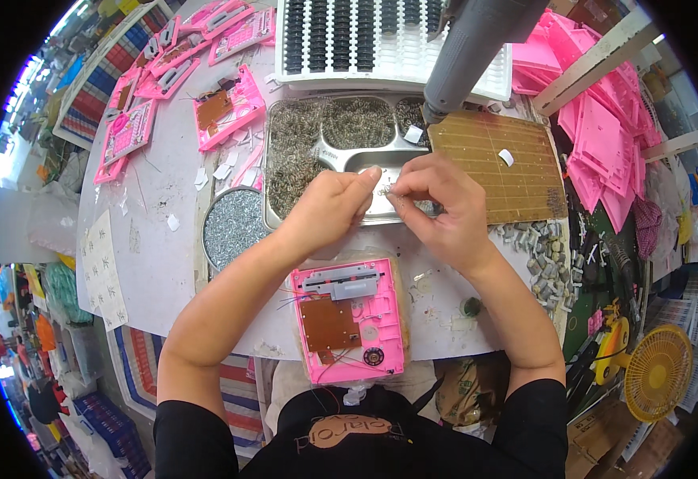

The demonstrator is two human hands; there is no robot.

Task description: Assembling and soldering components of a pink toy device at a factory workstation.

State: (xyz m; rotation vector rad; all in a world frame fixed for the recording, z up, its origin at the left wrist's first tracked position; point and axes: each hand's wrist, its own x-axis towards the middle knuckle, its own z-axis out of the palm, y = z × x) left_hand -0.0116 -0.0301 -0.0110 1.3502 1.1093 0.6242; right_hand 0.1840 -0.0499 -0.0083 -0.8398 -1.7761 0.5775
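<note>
Over a metal compartment tray [334,162], both hands work close together. My right hand [448,203] pinches a small wire piece, seemingly a spring [389,190], between thumb and fingertips. Just left of it, my left hand [331,206] is closed with its thumb along the top; whatever it grips is hidden. Heaps of small wire springs [293,132] fill the tray's left and back compartments. Near the table's front edge lies a pink plastic housing [393,335], holding a brown circuit board [326,326], a grey slotted mechanism [341,281], a round black part [373,356] and loose wires.
Left of the tray stands a round dish of small screws [237,227]. A brown board [492,172] and scattered grey metal pieces [540,263] lie on the right. Pink housings [229,108] and pink panels [604,136] sit farther out. A grey tool [476,52] hangs overhead.
</note>
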